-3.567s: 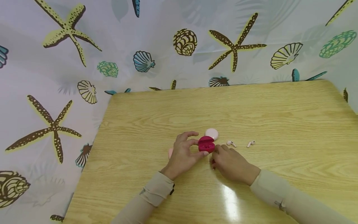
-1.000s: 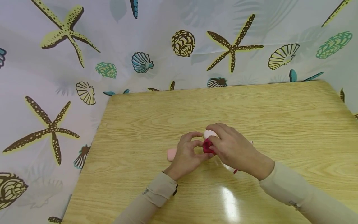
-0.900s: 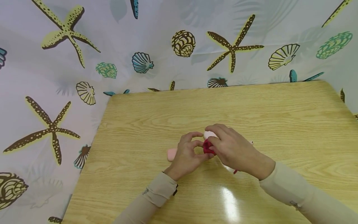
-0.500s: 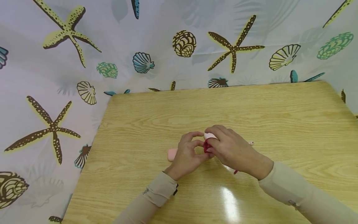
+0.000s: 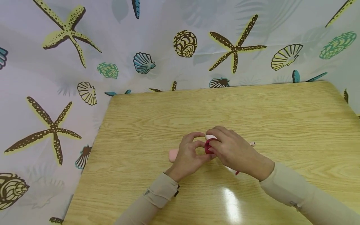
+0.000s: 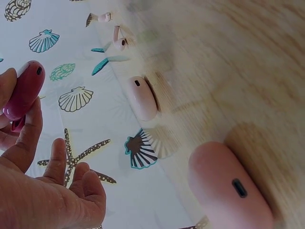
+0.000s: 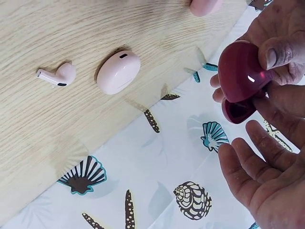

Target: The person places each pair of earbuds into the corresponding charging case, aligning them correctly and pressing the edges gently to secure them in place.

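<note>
A glossy dark red earbud case (image 7: 240, 69) is held up over the table with its lid (image 7: 237, 110) swung away from the body. My left hand (image 5: 187, 157) grips this case between thumb and fingers. My right hand (image 5: 236, 150) comes at it from the other side, its thumb and index finger at the mouth of the case. The case wall covers those fingertips, so I cannot tell what they pinch. The other fingers (image 7: 264, 162) of that hand spread loosely. Under the right hand, the end of a small red stem (image 5: 237, 172) shows on the wood.
A pale pink round case (image 7: 119, 71) lies just behind the hands on the wooden table (image 5: 157, 118). To the left is a salmon pink case (image 6: 228, 186). Pale earbuds (image 6: 120, 42) lie to the right. A shell-printed cloth (image 5: 157, 37) hangs behind the table.
Since the oldest frame, my right hand has risen from the table beside the red case to its mouth, and the case has turned. Over the last second only the case's tilt shifts slightly.
</note>
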`<state>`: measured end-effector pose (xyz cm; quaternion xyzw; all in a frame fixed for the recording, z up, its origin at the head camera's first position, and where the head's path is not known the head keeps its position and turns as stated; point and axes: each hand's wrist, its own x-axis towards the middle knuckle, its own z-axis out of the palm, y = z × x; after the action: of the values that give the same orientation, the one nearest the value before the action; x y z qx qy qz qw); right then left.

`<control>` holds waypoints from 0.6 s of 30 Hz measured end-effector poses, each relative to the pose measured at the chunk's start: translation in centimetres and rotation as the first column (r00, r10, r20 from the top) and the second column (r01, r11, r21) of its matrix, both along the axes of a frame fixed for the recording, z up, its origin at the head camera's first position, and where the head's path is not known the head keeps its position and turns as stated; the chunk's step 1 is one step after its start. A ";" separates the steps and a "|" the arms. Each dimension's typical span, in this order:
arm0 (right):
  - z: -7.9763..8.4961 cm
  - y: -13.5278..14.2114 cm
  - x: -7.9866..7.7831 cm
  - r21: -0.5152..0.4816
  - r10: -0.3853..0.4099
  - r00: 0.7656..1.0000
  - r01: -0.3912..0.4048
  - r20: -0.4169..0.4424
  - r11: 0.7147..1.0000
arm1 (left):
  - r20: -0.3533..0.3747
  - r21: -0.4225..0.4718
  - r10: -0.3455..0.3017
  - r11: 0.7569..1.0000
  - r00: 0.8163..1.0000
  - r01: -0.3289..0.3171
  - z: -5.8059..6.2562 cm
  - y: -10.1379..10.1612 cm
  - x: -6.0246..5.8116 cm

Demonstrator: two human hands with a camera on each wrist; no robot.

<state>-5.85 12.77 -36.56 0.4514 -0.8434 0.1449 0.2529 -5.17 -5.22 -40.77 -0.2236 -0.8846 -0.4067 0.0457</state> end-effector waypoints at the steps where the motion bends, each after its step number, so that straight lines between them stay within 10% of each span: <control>1: 0.0 0.0 0.0 0.001 -0.001 1.000 0.001 0.000 1.000 | 0.012 0.003 -0.002 1.000 1.000 0.002 0.0 0.0 0.0; 18: 0.3 1.8 0.3 -0.024 -0.066 0.993 0.068 0.102 0.997 | 0.091 0.029 -0.006 1.000 0.996 0.003 0.0 0.0 0.1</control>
<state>-5.53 14.60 -36.28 0.4114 -0.8678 0.1705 0.2205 -5.06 -5.26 -40.81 -0.2061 -0.8792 -0.4295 0.0076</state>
